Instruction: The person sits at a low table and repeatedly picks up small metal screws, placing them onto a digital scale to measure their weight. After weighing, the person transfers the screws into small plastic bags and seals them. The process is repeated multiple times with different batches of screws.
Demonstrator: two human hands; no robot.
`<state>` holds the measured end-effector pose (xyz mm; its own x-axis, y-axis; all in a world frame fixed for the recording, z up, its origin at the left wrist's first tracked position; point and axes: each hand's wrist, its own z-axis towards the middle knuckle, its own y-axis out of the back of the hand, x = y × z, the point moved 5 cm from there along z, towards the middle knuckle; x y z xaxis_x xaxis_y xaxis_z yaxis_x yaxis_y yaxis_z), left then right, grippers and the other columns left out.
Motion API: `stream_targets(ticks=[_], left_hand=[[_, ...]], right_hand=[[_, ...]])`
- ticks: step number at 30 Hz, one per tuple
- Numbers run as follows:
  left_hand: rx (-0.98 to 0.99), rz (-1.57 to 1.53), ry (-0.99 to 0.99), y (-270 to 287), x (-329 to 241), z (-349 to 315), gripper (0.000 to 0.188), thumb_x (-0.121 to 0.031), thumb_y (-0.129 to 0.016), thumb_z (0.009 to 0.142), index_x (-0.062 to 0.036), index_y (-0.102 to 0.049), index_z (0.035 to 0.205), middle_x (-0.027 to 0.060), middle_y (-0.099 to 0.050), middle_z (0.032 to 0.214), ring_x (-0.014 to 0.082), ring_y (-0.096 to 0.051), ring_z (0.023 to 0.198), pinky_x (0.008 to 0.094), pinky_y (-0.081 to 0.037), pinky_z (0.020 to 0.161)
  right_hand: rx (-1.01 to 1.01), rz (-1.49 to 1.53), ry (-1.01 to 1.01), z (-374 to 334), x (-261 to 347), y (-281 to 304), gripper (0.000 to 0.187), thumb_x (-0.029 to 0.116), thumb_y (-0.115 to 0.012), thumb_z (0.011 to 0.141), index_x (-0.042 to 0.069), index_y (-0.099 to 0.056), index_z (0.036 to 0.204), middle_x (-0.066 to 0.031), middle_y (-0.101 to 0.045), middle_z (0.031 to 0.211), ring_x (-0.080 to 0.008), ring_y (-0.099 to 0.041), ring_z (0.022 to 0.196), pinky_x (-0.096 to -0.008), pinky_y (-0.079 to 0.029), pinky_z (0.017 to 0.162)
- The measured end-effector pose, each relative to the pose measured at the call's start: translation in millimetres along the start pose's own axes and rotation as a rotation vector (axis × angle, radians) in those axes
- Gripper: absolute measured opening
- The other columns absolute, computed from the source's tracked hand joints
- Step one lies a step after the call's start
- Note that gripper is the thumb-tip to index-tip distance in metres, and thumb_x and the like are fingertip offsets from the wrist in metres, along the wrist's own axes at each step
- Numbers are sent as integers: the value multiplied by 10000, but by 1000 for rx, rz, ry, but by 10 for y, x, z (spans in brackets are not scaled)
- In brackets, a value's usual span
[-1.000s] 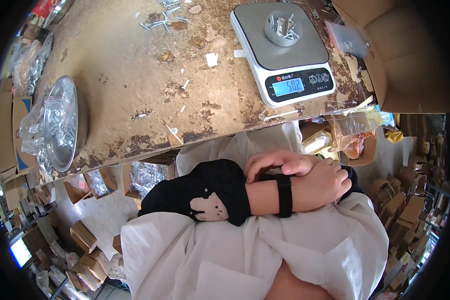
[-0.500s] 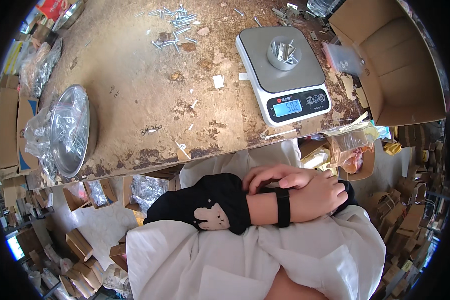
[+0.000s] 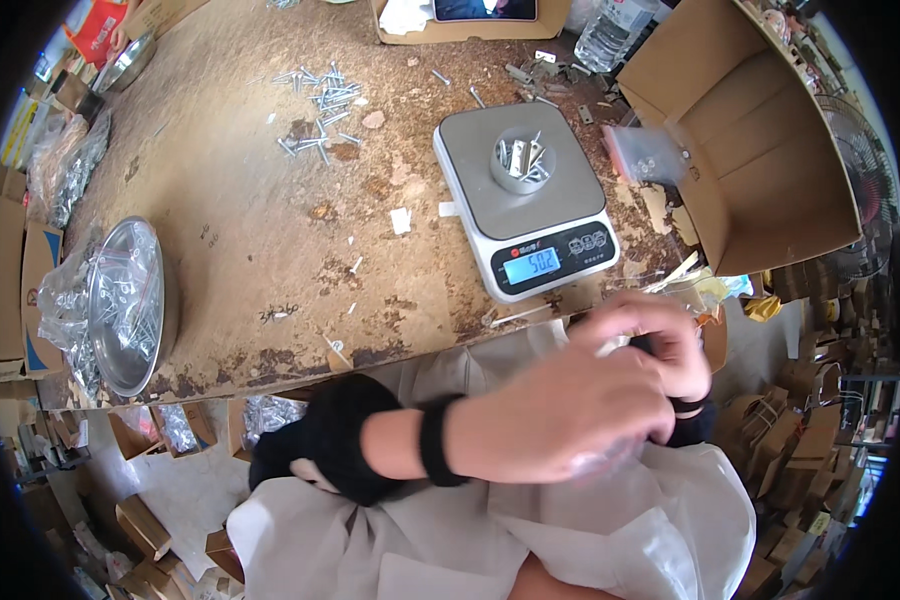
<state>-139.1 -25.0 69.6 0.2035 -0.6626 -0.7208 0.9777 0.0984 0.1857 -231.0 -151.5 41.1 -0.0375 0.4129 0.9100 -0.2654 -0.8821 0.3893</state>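
Above my lap, in front of the table edge, my two hands are close together and smeared by motion. My left hand (image 3: 560,410) reaches across with its back up, fingers bent down and partly hidden. A shiny, clear patch like plastic (image 3: 606,458) shows under it. Behind its fingers my right hand (image 3: 680,350) is curled; what it holds, if anything, is hidden. Nearest on the table stands a white kitchen scale (image 3: 560,270) with a lit display. On its grey plate sits a small round cup (image 3: 520,181) holding screws and small metal pieces.
Loose screws (image 3: 332,98) lie farther back on the worn wooden table (image 3: 260,220). At the left edge a steel bowl (image 3: 125,382) holds bagged hardware. An open cardboard box (image 3: 785,180) stands right, beside a clear bag (image 3: 650,155). A water bottle (image 3: 615,35) is behind.
My hands were resting one over the other; now they have shifted and are moving, with the clear shiny patch showing under the left. The view has tilted up and slightly right.
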Motion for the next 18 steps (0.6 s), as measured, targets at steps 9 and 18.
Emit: stream_targets(ticks=[9, 18], left_hand=[[-359, 1062, 97, 1686, 305, 390, 493, 68, -610, 726, -92, -587, 1192, 43, -596, 859, 204, -611, 842, 415, -427, 981], [-265, 1007, 334, 1523, 756, 122, 543, -88, -753, 739, -116, -544, 1240, 31, -558, 816, 236, -610, 831, 564, -294, 1104]], right_hand=[[-30, -405, 112, 1396, 247, 817, 616, 278, -758, 801, 10, -541, 1312, -111, -612, 1213, -253, -570, 1156, -376, -424, 1020], [282, -568, 224, 1676, -267, 371, 1012, 255, -887, 579, 93, -415, 1459, -142, -522, 1416, -398, -338, 1401, -483, -294, 1143]])
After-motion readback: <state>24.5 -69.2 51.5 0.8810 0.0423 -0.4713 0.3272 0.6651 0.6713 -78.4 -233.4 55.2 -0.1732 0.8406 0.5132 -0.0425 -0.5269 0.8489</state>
